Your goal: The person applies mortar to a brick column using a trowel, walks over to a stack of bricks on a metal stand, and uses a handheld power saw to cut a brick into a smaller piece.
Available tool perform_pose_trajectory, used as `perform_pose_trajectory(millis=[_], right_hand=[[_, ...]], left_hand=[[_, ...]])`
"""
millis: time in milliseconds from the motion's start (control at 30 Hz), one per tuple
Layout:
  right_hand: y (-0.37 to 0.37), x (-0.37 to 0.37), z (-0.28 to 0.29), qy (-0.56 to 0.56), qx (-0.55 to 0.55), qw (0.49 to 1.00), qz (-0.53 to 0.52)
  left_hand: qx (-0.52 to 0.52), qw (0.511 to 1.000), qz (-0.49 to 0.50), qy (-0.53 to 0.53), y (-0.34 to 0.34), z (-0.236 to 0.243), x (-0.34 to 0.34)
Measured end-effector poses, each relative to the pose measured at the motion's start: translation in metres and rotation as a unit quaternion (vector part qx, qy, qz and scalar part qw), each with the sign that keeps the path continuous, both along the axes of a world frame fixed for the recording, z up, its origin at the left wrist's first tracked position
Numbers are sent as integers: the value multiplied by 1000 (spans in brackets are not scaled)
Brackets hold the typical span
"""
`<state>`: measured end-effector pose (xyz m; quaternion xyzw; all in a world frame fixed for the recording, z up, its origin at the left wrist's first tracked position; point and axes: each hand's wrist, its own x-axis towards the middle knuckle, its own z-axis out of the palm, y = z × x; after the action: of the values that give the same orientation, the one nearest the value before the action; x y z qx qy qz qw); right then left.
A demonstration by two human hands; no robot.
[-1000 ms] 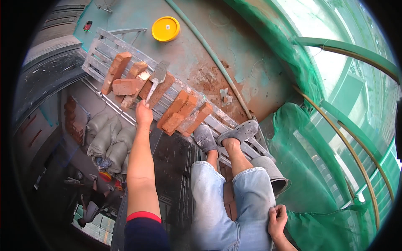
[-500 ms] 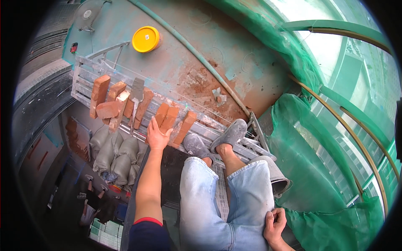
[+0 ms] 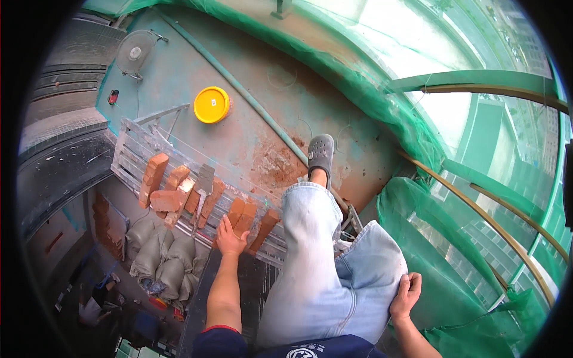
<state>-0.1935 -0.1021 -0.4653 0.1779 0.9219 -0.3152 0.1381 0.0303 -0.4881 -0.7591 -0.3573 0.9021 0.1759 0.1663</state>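
In the head view, the left hand [image 3: 231, 238] spreads its fingers against the near end of the paired bricks [image 3: 242, 216] on the slatted platform [image 3: 119, 146], right of the trowel [image 3: 205, 177]; whether it grips them is unclear. The right hand [image 3: 405, 295] curls loosely against the jeans [image 3: 373, 262], its hold indiscernible.

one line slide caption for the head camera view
Left hand at orange bricks on a slatted platform, a trowel nearby, right hand beside the jeans.

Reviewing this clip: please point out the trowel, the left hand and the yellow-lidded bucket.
Trowel [image 3: 205, 178]: head view, on its blade.
Left hand [image 3: 230, 240]: head view, on its back.
Yellow-lidded bucket [image 3: 212, 106]: head view, on its lid.
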Motion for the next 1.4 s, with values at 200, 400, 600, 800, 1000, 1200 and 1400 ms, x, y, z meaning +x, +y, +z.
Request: perform_pose_trajectory(millis=[200, 400, 600, 800, 1000, 1200, 1400], right_hand=[[20, -107, -111, 117, 85, 990, -3], [-40, -263, -280, 153, 214, 960, 96], [-223, -474, -559, 116, 68, 905, 404], [-373, -501, -596, -146, -123, 817, 543], [-500, -483, -425, -243, -172, 660, 689], [-574, -541, -423, -212, -61, 614, 758], [-620, -542, -462, -219, 40, 567, 793]], left_hand=[[18, 1000, 24, 0, 16, -5, -3], [57, 996, 57, -31, 14, -1, -14], [10, 998, 43, 46, 8, 6, 7], [-36, 973, 102, -203, -16, 62, -50], [-117, 467, 780, 400, 57, 49, -52], [-336, 370, 854, 144, 98, -55, -75], [-393, 282, 872, 80, 19, -49, -133]])
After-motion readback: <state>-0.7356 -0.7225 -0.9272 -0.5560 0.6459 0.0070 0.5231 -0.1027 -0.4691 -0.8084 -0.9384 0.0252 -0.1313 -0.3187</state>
